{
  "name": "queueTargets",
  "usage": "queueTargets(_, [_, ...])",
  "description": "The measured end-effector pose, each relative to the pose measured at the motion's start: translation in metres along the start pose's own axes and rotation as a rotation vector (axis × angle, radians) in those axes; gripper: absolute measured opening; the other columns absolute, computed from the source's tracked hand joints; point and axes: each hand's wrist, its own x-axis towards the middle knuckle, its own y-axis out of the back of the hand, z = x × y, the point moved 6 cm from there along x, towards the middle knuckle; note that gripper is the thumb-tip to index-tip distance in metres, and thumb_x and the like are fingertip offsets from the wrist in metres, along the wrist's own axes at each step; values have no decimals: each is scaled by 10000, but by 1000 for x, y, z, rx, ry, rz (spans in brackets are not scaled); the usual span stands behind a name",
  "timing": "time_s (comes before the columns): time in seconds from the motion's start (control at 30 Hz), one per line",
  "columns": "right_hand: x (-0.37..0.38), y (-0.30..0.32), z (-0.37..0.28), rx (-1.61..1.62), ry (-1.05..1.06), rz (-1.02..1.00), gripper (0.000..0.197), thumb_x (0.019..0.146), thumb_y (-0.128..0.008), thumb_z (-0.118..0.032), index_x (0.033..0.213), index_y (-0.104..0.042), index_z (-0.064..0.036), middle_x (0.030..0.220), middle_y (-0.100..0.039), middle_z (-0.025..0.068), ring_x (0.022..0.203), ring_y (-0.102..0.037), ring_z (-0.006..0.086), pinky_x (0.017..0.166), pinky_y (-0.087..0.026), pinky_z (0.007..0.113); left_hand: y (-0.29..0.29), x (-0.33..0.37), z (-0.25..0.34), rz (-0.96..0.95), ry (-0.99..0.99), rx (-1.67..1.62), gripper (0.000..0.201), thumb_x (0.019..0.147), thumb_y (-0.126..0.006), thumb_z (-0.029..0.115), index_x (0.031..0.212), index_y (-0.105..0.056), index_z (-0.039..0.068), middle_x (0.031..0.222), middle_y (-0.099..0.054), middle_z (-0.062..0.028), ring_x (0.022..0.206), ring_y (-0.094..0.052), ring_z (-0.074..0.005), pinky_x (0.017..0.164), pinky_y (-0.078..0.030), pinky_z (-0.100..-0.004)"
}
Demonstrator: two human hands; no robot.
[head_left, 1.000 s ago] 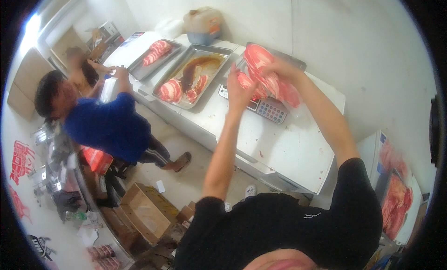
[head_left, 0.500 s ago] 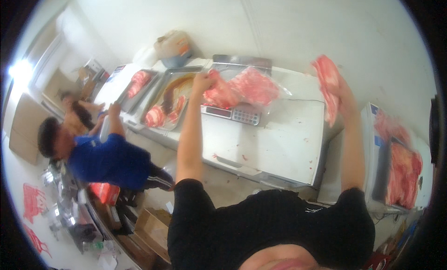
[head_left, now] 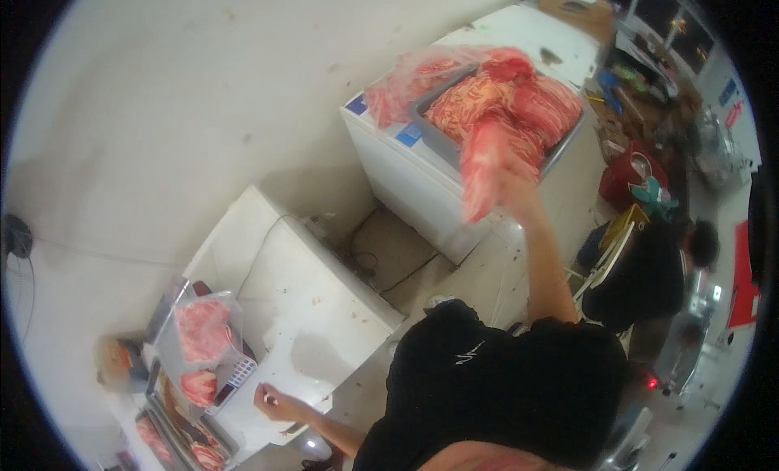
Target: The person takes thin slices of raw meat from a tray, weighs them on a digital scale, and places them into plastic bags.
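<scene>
My right hand [head_left: 519, 187] is closed on a long strip of raw meat [head_left: 483, 175], partly blurred. It holds the strip at the near edge of a grey tray [head_left: 438, 134] heaped with red and pale sliced meat [head_left: 556, 106]. Low on the left, my left hand [head_left: 276, 404] hovers by the white worktop's front edge. Its fingers are loosely curled, with a gap at the thumb and nothing seen in them. Nearby stands a digital scale [head_left: 235, 384], bearing a clear bag of meat [head_left: 204, 329] and a smaller meat piece [head_left: 199, 387].
A white chest freezer [head_left: 406, 171] bears the tray and a plastic bag of meat [head_left: 406, 81]. A floor gap with cables separates it from the white worktop [head_left: 308, 309]. Metal trays [head_left: 166, 390] lie beyond the scale. A person in dark clothes [head_left: 641, 280] is at the right, near a red bucket [head_left: 625, 175].
My view has swung right, toward the heaped tray. My right hand has carried the meat strip over to it. My left hand has let go of the meat at the scale.
</scene>
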Motion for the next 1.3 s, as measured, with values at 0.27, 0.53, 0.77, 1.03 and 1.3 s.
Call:
queueTargets(0.27, [110,61,-32,-1604,504,-4,494,946,-667,-98,1420,-556,-12,1296,-651,107,1167,-616,209,996,-506,369,-99,-44,102,-118,-89,-245,128,863,-754,-6,975,-728,51,996,-712,-102,975,-666,-255,865,-528,-376])
queueTargets(0.53, [165,89,-16,-1660,428,-62,468,935,-688,-103,1383,-582,-15,1244,-665,92,1119,-623,192,962,-513,357,-125,-90,164,-273,-44,-551,59,871,-716,44,927,-721,61,929,-692,-78,878,-645,-237,740,-513,-360])
queueTargets(0.77, [168,107,-35,-1550,402,-18,446,926,-707,-108,1351,-605,-18,1199,-677,78,1077,-630,177,932,-520,347,-138,-129,142,-334,106,-564,80,878,-726,61,954,-749,73,912,-720,-45,826,-667,-171,699,-498,-311])
queueTargets(1.03, [130,119,-70,-1321,403,24,421,915,-728,-113,1315,-632,-21,1148,-692,63,1029,-638,159,898,-528,335,-151,-130,144,-425,114,-612,77,891,-732,95,964,-746,74,938,-717,-47,886,-671,-161,735,-513,-306])
queueTargets(1.3, [68,34,-57,-730,215,-49,396,904,-750,-119,1278,-659,-25,1096,-706,48,981,-645,142,863,-536,323,-136,-155,125,-664,223,-626,79,928,-691,8,1002,-711,-12,980,-700,-57,859,-645,-122,700,-536,-246])
